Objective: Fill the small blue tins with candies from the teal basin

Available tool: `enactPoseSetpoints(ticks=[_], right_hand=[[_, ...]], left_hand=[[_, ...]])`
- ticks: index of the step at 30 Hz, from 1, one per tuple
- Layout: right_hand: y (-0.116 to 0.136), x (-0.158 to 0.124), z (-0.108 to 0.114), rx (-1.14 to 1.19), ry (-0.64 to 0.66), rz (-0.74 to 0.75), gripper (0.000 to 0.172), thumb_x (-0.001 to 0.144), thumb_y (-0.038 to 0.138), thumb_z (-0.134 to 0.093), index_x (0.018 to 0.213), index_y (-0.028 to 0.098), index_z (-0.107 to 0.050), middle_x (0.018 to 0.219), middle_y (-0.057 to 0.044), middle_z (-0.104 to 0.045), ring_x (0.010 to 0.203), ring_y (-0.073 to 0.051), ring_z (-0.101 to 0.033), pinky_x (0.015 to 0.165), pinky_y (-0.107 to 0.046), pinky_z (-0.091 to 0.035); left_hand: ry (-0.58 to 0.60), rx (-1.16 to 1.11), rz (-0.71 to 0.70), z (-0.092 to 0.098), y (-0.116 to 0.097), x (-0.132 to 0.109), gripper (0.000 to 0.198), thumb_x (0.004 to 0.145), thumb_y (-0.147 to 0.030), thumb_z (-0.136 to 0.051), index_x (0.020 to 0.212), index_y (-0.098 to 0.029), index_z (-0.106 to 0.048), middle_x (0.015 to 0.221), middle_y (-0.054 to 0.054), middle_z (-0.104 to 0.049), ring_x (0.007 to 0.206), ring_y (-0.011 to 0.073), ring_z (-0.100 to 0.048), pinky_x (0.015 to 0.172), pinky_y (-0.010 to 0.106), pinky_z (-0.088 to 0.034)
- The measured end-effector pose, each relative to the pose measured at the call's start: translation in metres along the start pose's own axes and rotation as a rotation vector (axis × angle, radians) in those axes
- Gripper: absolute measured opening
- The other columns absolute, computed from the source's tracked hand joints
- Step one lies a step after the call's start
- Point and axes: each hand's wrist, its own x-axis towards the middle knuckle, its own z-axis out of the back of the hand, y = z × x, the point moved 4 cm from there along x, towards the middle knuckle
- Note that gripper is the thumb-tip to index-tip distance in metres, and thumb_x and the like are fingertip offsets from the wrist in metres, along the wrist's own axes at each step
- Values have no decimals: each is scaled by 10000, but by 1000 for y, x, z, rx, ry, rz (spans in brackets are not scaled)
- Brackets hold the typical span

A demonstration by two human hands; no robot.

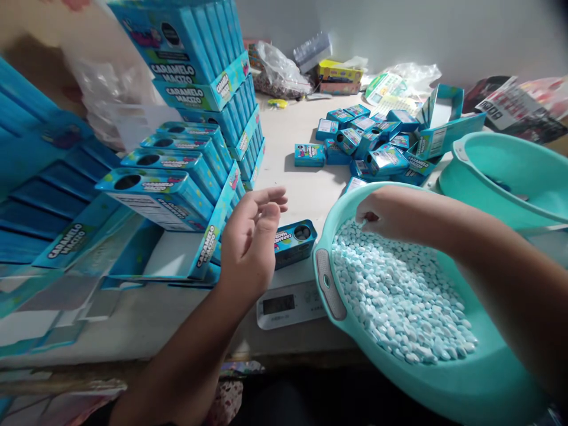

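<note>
- Closest to us is a big green bowl (461, 384) with lots of pale blue candies (399, 296).
- Beside it we see a white scale (306, 306) with a little screen.
- Our left hand (251, 239) is loosely open, near a blue candy box (291, 255) behind the screen.
- Our right hand (384, 212) dips in at the bowl's far side, fingers curled; we can't tell if they pinch candy.
- Farther off, we see a pile of little blue boxes (386, 161).
</note>
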Motion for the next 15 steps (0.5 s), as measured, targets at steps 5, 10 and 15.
enactPoseSetpoints(ticks=[5, 10, 15], right_hand=[[15, -5, 12, 56, -93, 61, 168, 838, 204, -536, 698, 177, -625, 674, -27, -607, 577, -120, -425, 588, -305, -276], [17, -4, -3, -12, 4, 85, 208, 825, 156, -508, 644, 164, -611, 630, -44, -595, 550, -122, -386, 585, -323, -277], [16, -5, 1, 34, -109, 108, 174, 835, 157, -517, 722, 155, -649, 723, -76, -655, 607, -138, -454, 619, -317, -304]], left_hand=[[70, 96, -29, 2, -4, 2, 355, 1009, -463, -476, 1172, -203, -653, 1113, 90, -682, 1023, 207, -654, 896, 366, -548], [525, 621, -201, -8, -6, 4, 440, 900, -464, -664, 1232, -179, -619, 1150, 106, -688, 1065, 281, -648, 927, 433, -516], [680, 906, -257, 6, -31, 3, 355, 899, -423, -680, 1149, -172, -658, 1040, 94, -704, 967, 281, -664, 773, 377, -513]])
